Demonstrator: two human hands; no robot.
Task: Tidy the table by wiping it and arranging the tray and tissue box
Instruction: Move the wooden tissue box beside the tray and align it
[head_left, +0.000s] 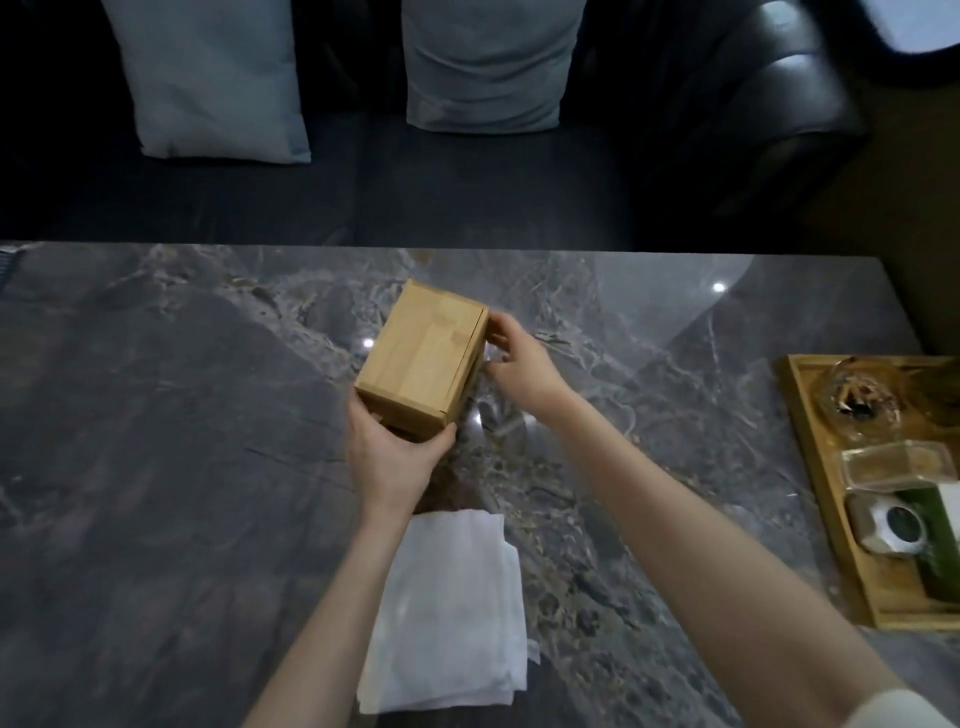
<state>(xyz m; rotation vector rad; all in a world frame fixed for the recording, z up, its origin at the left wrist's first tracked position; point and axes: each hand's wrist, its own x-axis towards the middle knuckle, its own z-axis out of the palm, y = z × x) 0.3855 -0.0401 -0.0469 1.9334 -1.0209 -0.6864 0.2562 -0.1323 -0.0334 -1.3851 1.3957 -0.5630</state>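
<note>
Tissue box (423, 358): a pale wooden block with flat, smooth faces and sharp edges, held near the middle of the table (156, 415), tilted so one long face looks up at the head camera. The tabletop is polished grey marble with pale veins and small glints of reflected light. A white cloth (449, 613), soft and folded into a rough rectangle, lies flat on the marble at the near edge, partly under the left forearm. At the right edge sits a shallow wooden tray (810, 467) with a raised rim; it carries a glass ashtray, a clear lidded box and a small jar, all somewhat blurred. Beyond the table stands a dark sofa (467, 197) with two light grey cushions (208, 78).

The left hand (389, 462) grips the box's near end, thumb on the right corner and fingers wrapped around the left side. The right hand (519, 364) pinches the box's far right edge with curled fingertips.
</note>
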